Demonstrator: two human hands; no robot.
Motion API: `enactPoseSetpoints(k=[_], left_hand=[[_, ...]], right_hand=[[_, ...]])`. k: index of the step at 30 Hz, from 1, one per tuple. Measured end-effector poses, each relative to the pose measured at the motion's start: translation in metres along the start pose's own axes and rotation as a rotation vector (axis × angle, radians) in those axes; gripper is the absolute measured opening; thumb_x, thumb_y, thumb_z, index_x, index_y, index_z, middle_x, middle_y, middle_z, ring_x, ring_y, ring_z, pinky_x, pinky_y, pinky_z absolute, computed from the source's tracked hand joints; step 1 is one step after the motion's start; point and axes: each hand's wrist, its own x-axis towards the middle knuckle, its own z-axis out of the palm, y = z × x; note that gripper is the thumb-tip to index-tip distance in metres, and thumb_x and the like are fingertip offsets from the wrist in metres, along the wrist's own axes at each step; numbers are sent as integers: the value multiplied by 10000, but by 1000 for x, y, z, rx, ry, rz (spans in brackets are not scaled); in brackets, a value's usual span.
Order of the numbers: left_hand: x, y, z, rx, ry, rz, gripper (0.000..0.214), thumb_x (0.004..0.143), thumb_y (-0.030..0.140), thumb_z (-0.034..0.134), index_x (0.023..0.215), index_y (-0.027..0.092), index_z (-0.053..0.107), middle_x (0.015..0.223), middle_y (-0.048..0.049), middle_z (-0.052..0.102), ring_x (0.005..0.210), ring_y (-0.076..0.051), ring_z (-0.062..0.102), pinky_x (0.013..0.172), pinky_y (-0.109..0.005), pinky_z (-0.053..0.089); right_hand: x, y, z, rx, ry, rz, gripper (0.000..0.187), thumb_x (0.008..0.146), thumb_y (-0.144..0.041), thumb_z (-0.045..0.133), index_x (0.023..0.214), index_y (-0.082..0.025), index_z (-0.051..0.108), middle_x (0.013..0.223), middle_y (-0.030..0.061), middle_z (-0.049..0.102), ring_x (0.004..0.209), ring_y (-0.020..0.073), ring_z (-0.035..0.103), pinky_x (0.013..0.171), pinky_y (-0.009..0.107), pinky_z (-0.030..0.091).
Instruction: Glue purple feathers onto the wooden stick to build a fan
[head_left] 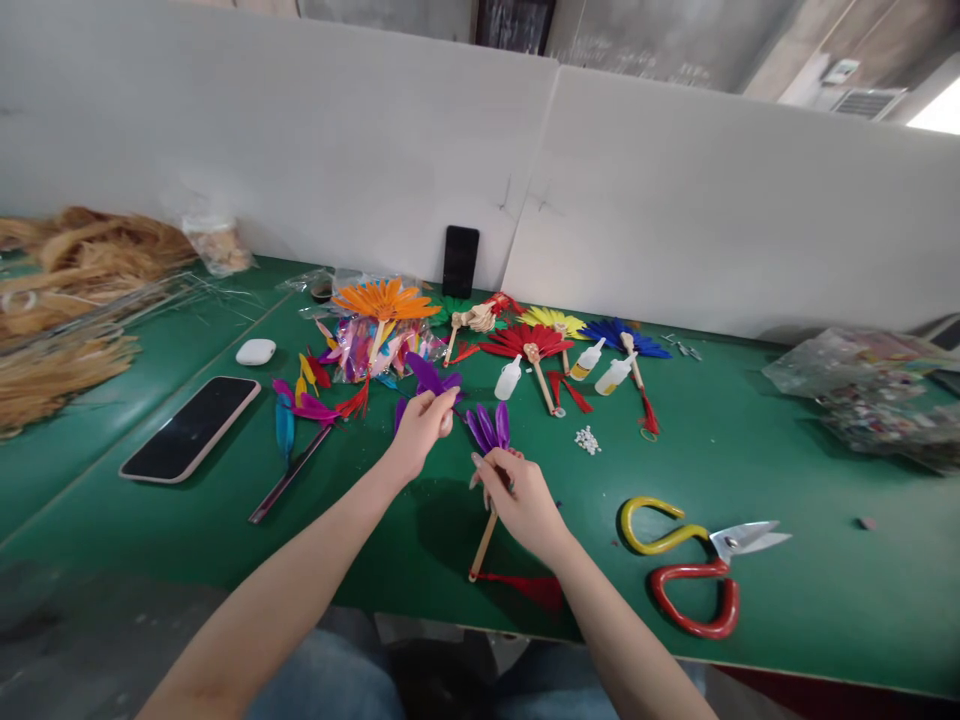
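Note:
My right hand (521,500) is closed around a small feather fan with a few upright purple feathers (489,428). Below that hand the fan's flat wooden handle (484,545) slants toward the table edge, with a red tassel (532,590) at its end. My left hand (422,437), to the left and a little farther away, has its fingers pinched at loose purple feathers (431,373). Its fingertips partly hide what they grip. Where the feathers join the fan is covered by my right fingers.
Finished fans in orange (384,300), red (525,342) and blue (626,336) lie at the back, near glue bottles (508,379) and white beads (587,440). Scissors (686,565) lie right; a phone (191,428), tweezers (291,475) and coloured feathers left; a plastic bag (870,390) far right.

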Motion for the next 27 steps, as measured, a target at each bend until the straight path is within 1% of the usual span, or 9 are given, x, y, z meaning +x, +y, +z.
enactPoseSetpoints(k=[2, 5, 7, 8, 12, 15, 19, 23, 27], left_hand=[[0, 0, -1, -14, -23, -7, 466, 753, 419, 556, 456, 176, 291, 360, 82, 270, 357, -38, 261, 408, -212, 197], [-2, -1, 0, 42, -73, 0, 479, 750, 442, 568, 452, 169, 311, 367, 74, 293, 367, -37, 274, 410, -211, 197], [-4, -3, 1, 69, -88, 10, 478, 756, 454, 564, 459, 167, 323, 371, 72, 299, 370, -38, 273, 411, -211, 197], [-4, -3, 1, 80, -97, 11, 474, 759, 459, 561, 466, 166, 329, 372, 73, 301, 371, -39, 271, 412, -210, 198], [-4, -4, 0, 129, -148, 24, 460, 763, 475, 552, 489, 164, 354, 385, 71, 326, 380, -44, 291, 417, -208, 215], [-6, -2, 1, 199, -192, 45, 468, 772, 483, 538, 480, 156, 374, 395, 63, 349, 389, -46, 314, 425, -207, 236], [-11, 3, 3, 195, -275, 67, 439, 784, 477, 525, 516, 151, 408, 419, 66, 357, 399, -46, 319, 429, -202, 250], [-14, 4, 5, 107, -364, 19, 408, 791, 478, 513, 561, 157, 409, 445, 68, 360, 400, -45, 307, 415, -199, 242], [-14, -1, 4, 116, -394, -6, 381, 785, 469, 525, 592, 156, 425, 466, 63, 361, 426, -57, 346, 419, -200, 258]], right_hand=[[0, 1, 2, 73, 25, 30, 291, 873, -360, 459, 653, -193, 550, 466, -27, 541, 418, 108, 517, 479, 216, 408], [2, 2, 2, 183, 124, 91, 242, 778, -389, 600, 648, -185, 582, 539, -4, 612, 465, 121, 557, 485, 223, 433], [3, 3, 1, 256, 172, 126, 243, 735, -404, 647, 651, -181, 597, 571, 4, 633, 489, 129, 576, 497, 228, 452], [4, 3, 0, 285, 178, 136, 248, 736, -414, 643, 666, -179, 606, 578, 5, 636, 491, 130, 580, 496, 230, 456], [6, 4, -1, 347, 155, 135, 327, 834, -464, 495, 752, -173, 621, 626, 16, 649, 485, 123, 582, 454, 223, 437], [7, 4, -1, 366, 142, 134, 376, 862, -488, 427, 750, -174, 603, 634, 24, 653, 474, 121, 578, 426, 223, 419], [8, 5, 0, 421, 92, 167, 388, 843, -506, 449, 726, -166, 594, 609, 31, 646, 443, 117, 566, 360, 207, 361], [8, 7, -2, 529, 8, 191, 369, 816, -492, 506, 782, -145, 624, 624, 33, 649, 424, 94, 553, 340, 178, 316], [8, 6, -3, 548, -59, 212, 360, 798, -492, 532, 730, -148, 610, 574, 11, 619, 406, 82, 530, 333, 170, 296]])
